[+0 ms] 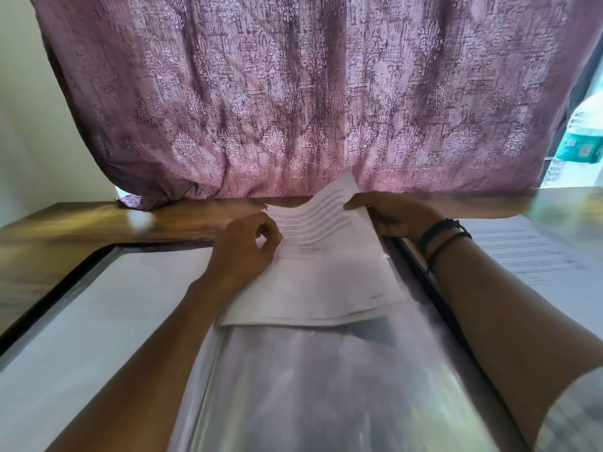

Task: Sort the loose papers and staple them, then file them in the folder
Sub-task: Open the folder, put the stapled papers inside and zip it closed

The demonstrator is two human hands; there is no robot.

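White, thin papers [313,282] lie on the open folder [293,386] on the wooden surface [98,223]; they look light, floppy and apt to slide apart; the left hand [248,246] pinches their left edge; the right hand [391,216] grips the raised far corner; both side edges seem the safest hold.

print on the papers [313,223] too blurred to read, clear folder sleeve [293,386] motion-smeared, container [584,135] cut by right edge

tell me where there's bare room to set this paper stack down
Free: the wooden desk strip at far left, between the curtain and the folder's black edge, and the folder's white left panel. Crowded: the middle, where left hand and right hand grip the paper stack; a printed sheet covers the right.
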